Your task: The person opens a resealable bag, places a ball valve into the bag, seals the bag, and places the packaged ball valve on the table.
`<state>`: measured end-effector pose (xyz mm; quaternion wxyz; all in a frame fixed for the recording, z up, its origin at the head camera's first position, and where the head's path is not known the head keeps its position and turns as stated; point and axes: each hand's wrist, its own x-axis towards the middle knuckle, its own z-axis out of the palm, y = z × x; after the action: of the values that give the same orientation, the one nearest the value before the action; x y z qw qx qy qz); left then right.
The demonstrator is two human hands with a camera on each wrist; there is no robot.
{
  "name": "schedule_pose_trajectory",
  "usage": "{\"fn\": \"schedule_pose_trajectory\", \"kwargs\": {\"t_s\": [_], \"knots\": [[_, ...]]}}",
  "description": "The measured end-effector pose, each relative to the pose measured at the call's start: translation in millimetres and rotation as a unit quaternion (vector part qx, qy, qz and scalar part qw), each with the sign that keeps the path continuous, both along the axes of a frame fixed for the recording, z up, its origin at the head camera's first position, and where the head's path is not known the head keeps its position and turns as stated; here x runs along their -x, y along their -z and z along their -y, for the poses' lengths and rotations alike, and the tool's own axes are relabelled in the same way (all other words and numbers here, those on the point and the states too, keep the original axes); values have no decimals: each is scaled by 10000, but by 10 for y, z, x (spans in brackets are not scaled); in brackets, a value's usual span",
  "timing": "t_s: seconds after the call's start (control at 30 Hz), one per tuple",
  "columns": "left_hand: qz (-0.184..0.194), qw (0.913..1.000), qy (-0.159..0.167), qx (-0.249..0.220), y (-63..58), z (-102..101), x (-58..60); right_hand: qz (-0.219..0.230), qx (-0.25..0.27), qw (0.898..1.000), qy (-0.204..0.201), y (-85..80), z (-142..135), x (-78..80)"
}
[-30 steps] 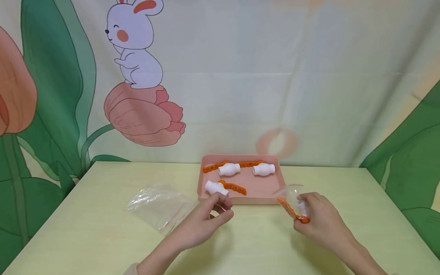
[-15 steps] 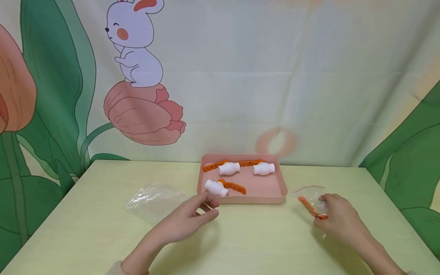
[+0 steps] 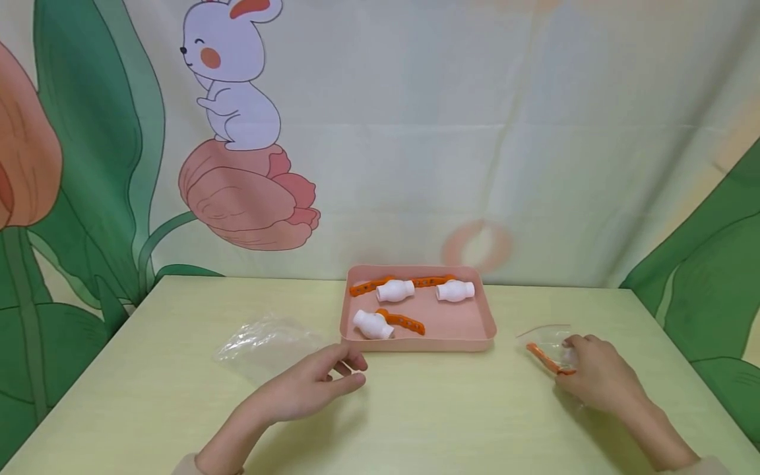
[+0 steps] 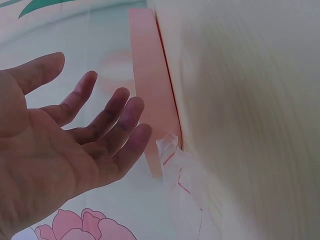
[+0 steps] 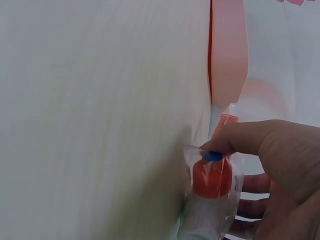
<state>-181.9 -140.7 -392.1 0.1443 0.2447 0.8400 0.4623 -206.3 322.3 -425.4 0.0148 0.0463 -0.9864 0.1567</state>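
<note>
My right hand (image 3: 602,376) grips a white plastic ball valve with an orange handle (image 3: 541,358), sealed in a clear bag, low over the right side of the table. In the right wrist view the thumb presses on the bagged valve (image 5: 212,180) by a blue spot on its orange handle hub, fingers behind. My left hand (image 3: 309,386) holds nothing; its fingers are loosely bent in front of the pink tray (image 3: 427,345). Three more ball valves lie in that tray: one at front left (image 3: 373,325), one at the back (image 3: 395,291), one at back right (image 3: 455,291).
A pile of clear plastic bags (image 3: 267,346) lies left of the tray, partly behind my left hand. Behind the table (image 3: 451,409) hangs a printed curtain (image 3: 404,145) with a rabbit and tulips, close to the tray's far side.
My right hand has moved right, away from the tray, and lower with the bagged ball valve. My left hand has drawn back left and toward me from the tray's front edge.
</note>
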Motion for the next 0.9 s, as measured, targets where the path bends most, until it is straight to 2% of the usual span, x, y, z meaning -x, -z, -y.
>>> {"fn": "schedule_pose_trajectory", "kwargs": {"t_s": [0.4, 0.73, 0.9], "knots": [[4, 9999, 121, 119, 6, 96, 37, 66, 57, 9998, 198, -11, -186, 134], [66, 9998, 107, 144, 7, 123, 55, -526, -232, 9980, 267, 22, -324, 159], [69, 9998, 33, 183, 1, 144, 61, -620, -397, 9966, 380, 36, -407, 172]]}}
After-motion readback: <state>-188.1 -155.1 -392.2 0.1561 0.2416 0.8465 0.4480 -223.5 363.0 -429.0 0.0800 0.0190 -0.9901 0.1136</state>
